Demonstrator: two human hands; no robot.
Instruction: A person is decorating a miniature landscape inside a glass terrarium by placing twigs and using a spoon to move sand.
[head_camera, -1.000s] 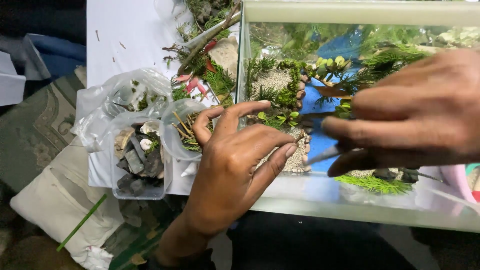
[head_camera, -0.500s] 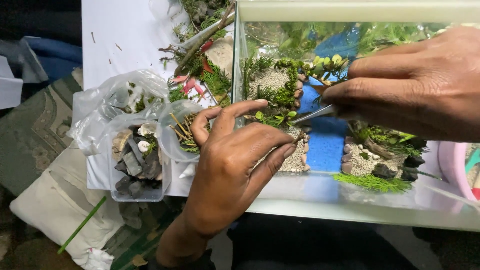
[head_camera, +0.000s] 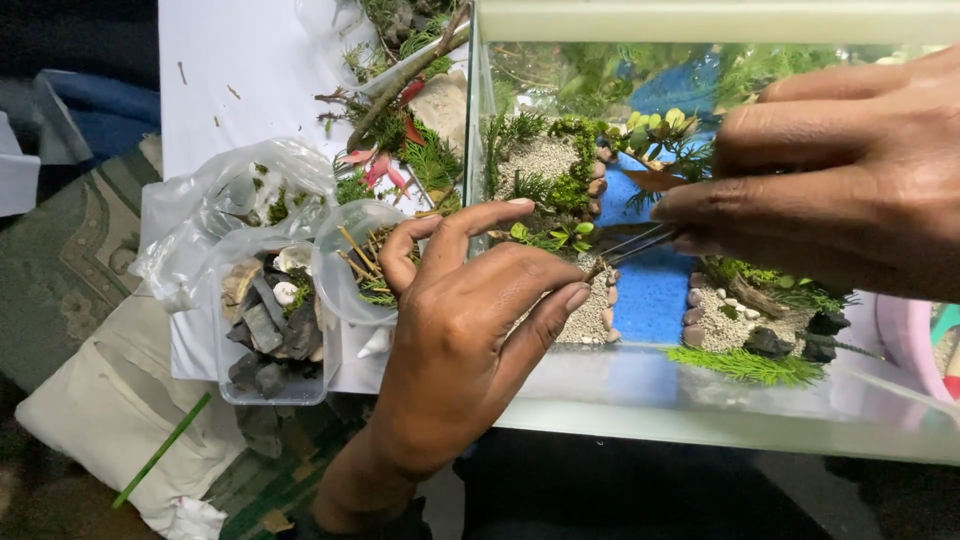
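Since 1 second ago, the right hand (head_camera: 840, 180) has lifted, fingers pinched on thin metal tweezers (head_camera: 640, 243) over the clear glass tank (head_camera: 700, 400). Left hand (head_camera: 460, 330) braces the near-left corner, fingers spread. A slip could disturb the green sprigs (head_camera: 555, 235).

clear plastic bag (head_camera: 215, 205), left of tank

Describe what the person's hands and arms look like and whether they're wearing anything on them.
Both hands are bare: no gloves, rings or bracelets show. The left hand has short, trimmed nails, and its wrist is bare down to the frame's bottom edge, where a dark edge shows that might be a cuff; I cannot tell. The right hand shows only fingers and knuckles, so its wrist and any sleeve are out of view.
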